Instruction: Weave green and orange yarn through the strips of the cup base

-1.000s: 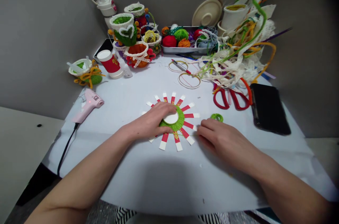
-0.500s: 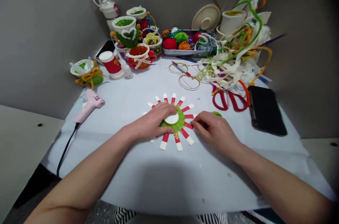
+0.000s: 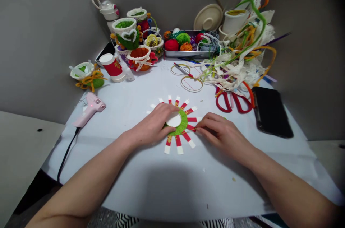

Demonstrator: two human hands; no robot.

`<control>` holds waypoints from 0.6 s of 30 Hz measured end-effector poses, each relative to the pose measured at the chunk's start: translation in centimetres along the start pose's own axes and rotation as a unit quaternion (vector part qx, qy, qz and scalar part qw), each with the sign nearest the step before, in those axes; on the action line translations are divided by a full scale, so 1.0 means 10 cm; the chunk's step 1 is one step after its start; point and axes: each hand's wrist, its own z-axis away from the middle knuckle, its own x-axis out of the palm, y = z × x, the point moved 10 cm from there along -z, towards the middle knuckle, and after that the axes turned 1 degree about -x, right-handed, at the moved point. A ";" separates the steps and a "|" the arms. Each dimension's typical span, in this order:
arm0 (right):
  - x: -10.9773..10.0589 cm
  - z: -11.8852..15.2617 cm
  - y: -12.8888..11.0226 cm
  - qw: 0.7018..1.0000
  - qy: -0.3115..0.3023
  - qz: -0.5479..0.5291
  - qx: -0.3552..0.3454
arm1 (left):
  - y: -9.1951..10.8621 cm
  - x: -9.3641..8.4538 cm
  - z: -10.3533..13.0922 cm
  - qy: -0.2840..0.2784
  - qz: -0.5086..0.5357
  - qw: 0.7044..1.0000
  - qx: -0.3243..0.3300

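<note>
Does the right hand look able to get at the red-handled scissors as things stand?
Probably yes: the red-handled scissors lie beyond the right hand, handles mostly uncovered and facing the person. The lace pile seems to hide their far end, and the hand would likely need to release its thin strand.

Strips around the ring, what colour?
The strips are red with white tips, some marked in gold; best in the head view.

Two bare forearms (image 3: 99,174), black-and-white striped clothing (image 3: 125,220)
</note>
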 end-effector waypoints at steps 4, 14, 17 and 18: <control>-0.02 0.01 -0.09 0.999 -0.002 -0.014 -0.032 | 0.04 0.04 0.02 -0.027 0.011 0.999 0.036; 0.03 0.09 -0.14 0.996 -0.055 0.025 -0.071 | -0.03 0.14 0.00 -0.043 0.025 0.998 0.032; 0.02 0.13 -0.22 0.990 -0.095 0.024 -0.101 | -0.03 0.15 0.01 -0.053 0.033 0.997 0.037; 0.01 0.15 -0.24 0.988 -0.103 0.022 -0.109 | -0.03 0.15 0.01 -0.055 0.036 0.997 0.037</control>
